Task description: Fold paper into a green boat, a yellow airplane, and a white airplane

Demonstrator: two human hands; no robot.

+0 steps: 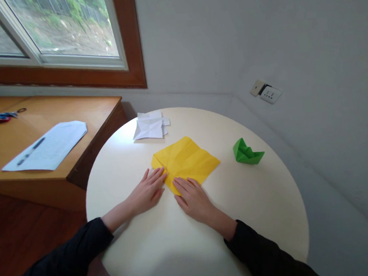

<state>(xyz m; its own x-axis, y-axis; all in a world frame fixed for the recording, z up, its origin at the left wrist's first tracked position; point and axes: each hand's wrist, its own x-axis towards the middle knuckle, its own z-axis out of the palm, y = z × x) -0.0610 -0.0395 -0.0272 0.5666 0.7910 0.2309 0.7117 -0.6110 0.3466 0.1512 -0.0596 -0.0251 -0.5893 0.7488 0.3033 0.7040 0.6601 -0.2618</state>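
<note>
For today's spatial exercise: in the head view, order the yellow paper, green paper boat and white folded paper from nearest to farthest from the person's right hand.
1. Yellow paper: under the right hand's fingertips.
2. Green paper boat: to the right.
3. White folded paper: far edge, left.

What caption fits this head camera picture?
Both hands, left and right, press flat on creased yellow paper on a round table.

daylight from window (53, 25) | sharp | glare on table (124, 138) | edges warped
</note>
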